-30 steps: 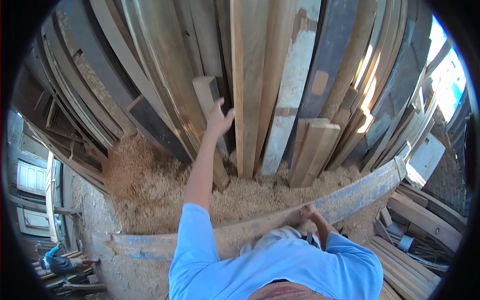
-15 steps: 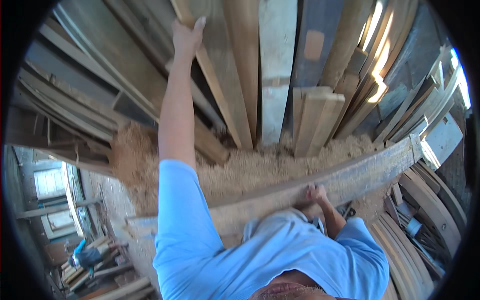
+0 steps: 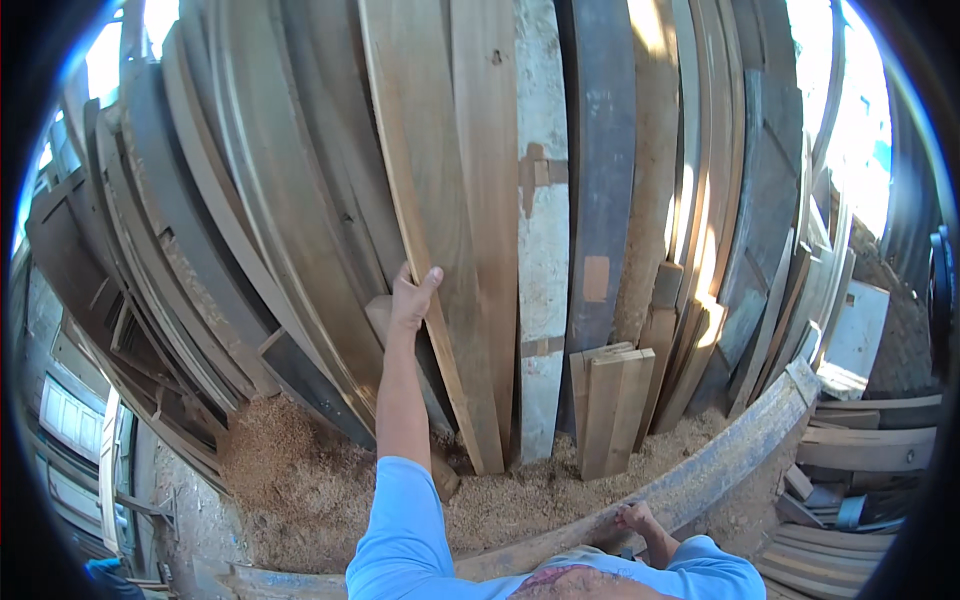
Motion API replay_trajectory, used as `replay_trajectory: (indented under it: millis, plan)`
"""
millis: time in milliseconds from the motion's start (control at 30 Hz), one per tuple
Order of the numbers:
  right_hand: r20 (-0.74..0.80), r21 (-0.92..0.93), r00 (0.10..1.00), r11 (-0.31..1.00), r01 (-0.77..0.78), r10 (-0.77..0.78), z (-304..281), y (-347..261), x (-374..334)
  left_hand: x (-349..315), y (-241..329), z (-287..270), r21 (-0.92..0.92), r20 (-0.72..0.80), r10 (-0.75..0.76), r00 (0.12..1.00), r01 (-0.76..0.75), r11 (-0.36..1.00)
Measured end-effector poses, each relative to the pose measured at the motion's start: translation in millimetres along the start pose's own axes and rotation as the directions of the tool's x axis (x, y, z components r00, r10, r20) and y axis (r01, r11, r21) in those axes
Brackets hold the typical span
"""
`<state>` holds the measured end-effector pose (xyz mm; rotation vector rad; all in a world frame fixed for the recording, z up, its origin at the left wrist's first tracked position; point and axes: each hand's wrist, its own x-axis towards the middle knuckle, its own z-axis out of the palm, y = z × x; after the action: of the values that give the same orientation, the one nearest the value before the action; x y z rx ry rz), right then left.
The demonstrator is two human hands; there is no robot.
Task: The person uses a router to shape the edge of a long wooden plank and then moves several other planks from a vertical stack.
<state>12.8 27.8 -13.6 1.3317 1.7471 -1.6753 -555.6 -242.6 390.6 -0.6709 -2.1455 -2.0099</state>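
Observation:
My left hand (image 3: pixel 411 298) reaches up and grips the left edge of a long light-brown plank (image 3: pixel 425 210) that leans upright in a dense stack of boards. My thumb lies over the plank's face. The plank's foot rests in sawdust (image 3: pixel 300 480) at the bottom of the stack. My right hand (image 3: pixel 634 517) is low, resting on a long curved wooden beam (image 3: pixel 720 465) that lies across the ground in front of me. Both arms wear light blue sleeves.
Many tall planks lean side by side: a pale whitish board (image 3: pixel 541 230), a dark board (image 3: pixel 604 180), and short offcuts (image 3: pixel 610 405) standing at the base. More stacked timber (image 3: pixel 870 450) lies at the right. A white door (image 3: pixel 70 420) stands at the left.
The view has tilted upward along the stack. My left hand has shifted from higher on the boards to the edge of the light-brown plank. My right hand stays on the curved beam.

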Motion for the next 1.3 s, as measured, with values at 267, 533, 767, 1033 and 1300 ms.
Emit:
replay_trajectory:
  millis: [267,533,767,1033,1300]
  plan:
    - [-0.004,-0.130,0.958,0.950,0.283,-0.286,12.2,-50.4,18.1,-73.8,47.7,-18.2,-0.088,-0.046,0.080,0.996,-0.084,0.993]
    - [0.211,-0.062,0.888,0.901,0.429,-0.408,63.8,-65.5,-16.4,-130.3,74.8,-49.2,-0.086,-0.091,0.146,0.985,-0.153,0.984]
    - [0.450,0.029,0.856,0.962,0.272,-0.256,57.9,-45.5,-1.1,-158.5,83.2,-67.3,-0.070,-0.121,0.151,0.981,-0.160,0.985]
    - [0.268,-0.492,0.640,0.469,0.734,-0.720,61.9,-139.3,-90.7,-191.1,97.6,-75.5,0.006,-0.173,0.204,0.964,-0.206,0.979]
    - [-0.029,0.102,0.028,0.025,0.994,-0.999,40.6,-366.9,-292.1,-231.3,126.2,-26.3,0.057,-0.131,0.148,0.980,-0.142,0.988]
